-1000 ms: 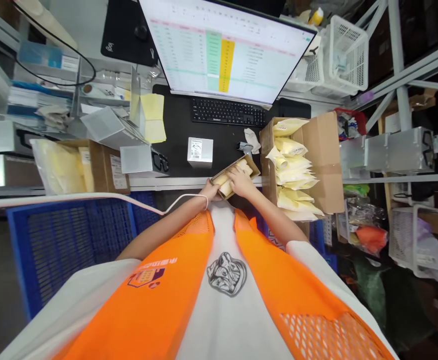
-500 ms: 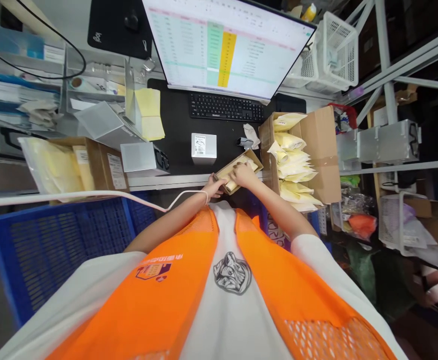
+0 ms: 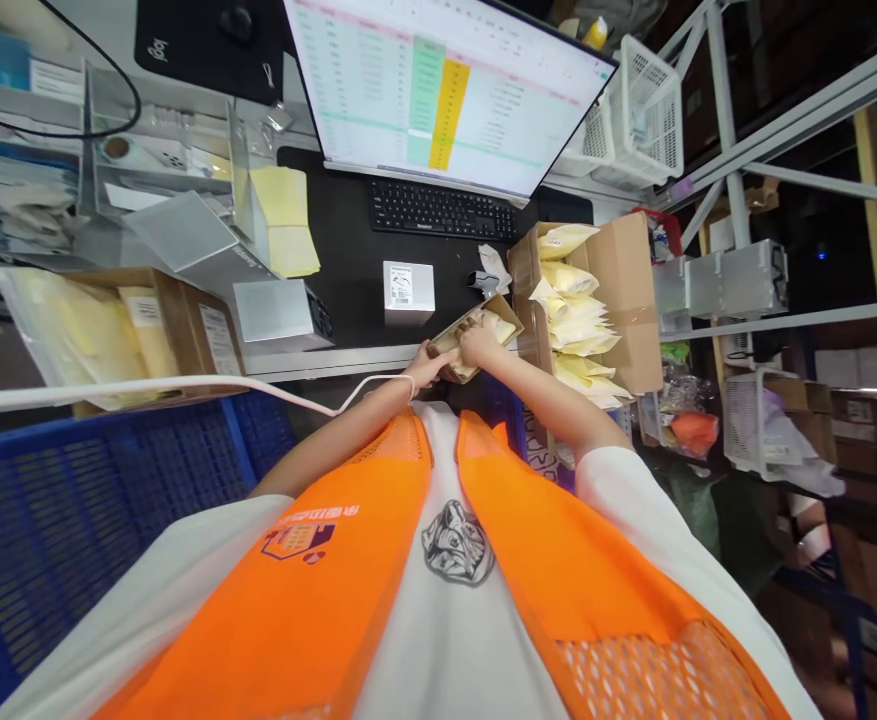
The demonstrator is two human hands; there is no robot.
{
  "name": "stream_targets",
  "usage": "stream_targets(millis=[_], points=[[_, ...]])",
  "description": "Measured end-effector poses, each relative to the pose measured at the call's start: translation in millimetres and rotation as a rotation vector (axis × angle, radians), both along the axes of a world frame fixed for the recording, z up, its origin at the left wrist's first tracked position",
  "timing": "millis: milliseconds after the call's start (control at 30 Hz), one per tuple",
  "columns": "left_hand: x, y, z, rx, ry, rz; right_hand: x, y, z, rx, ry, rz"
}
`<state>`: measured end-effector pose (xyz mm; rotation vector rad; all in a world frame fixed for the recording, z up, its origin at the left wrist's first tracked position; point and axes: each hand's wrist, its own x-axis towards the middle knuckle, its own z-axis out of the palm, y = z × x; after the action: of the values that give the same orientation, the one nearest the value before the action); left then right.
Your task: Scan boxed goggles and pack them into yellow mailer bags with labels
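A small open cardboard box (image 3: pixel 512 331) sits tilted at the table's front edge, close to my chest. My left hand (image 3: pixel 432 366) grips the box's left end, its fingers wrapped around the side. Inside the box lies a pale yellow packet (image 3: pixel 498 322). Reaching in from the right, my right hand (image 3: pixel 478 343) has its fingers curled down on the packet; the fingertips are partly hidden. Behind the box stands a small white labelled carton (image 3: pixel 409 292). A dark scanner-like device (image 3: pixel 481 283) and a crumpled pale wrapper (image 3: pixel 494 266) lie just beyond the box.
At right, a large carton (image 3: pixel 633 310) holds several pale yellow envelopes. Another carton (image 3: pixel 219 338) with yellow packets stands at left beside a silver box (image 3: pixel 273 310). A keyboard (image 3: pixel 438 210) and monitor (image 3: pixel 438 90) are behind. A white cable (image 3: pixel 288 395) crosses in front, above a blue crate (image 3: pixel 108 500).
The view has shifted slightly. My right hand has worked a little deeper into the small box, and my left fingers reach farther over its near edge.
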<state>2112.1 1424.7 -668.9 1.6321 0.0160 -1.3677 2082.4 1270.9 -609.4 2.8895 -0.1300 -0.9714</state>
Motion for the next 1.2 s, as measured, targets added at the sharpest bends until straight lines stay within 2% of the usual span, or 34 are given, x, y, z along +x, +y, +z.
stream_targets(millis=[100, 200, 267, 400, 533, 633, 700, 767, 867, 1033, 1133, 1200], points=[[1, 0, -1.2, -0.007, 0.011, -0.005, -6, -9, 5, 0.017, -0.047, -0.011], [4, 2, -2.0, -0.042, -0.030, -0.005, -20, -21, 19, 0.016, -0.068, -0.013], [7, 6, 0.0, -0.057, -0.169, -0.048, -33, -29, 32, 0.035, -0.056, -0.028], [12, 15, 13.6, 0.024, -0.644, -0.219, -55, -37, 48, 0.086, -0.110, -0.078], [10, 19, 27.2, -0.028, -0.926, -0.269, -52, -33, 37, -0.004, -0.128, -0.173], [5, 16, 28.2, -0.119, -1.066, -0.312, -32, -32, 22, -0.095, -0.212, -0.313], [2, 14, 25.4, -0.146, -1.162, -0.309, -17, -37, 13, -0.089, -0.261, -0.393], [-2, 11, 21.6, -0.135, -1.226, -0.294, -4, -44, 6, -0.022, -0.250, -0.479], [-7, 7, 16.9, -0.102, -1.242, -0.265, 9, -58, -5, 0.152, -0.240, -0.605], [-11, 0, 12.9, -0.076, -1.245, -0.187, 16, -75, -15, 0.415, -0.413, -0.814], [-12, -5, 10.7, -0.086, -1.271, -0.162, 12, -85, -14, 0.654, -0.404, -0.933], [-13, -7, 8.8, -0.078, -1.276, -0.146, 8, -93, -12, 0.814, -0.339, -0.960]])
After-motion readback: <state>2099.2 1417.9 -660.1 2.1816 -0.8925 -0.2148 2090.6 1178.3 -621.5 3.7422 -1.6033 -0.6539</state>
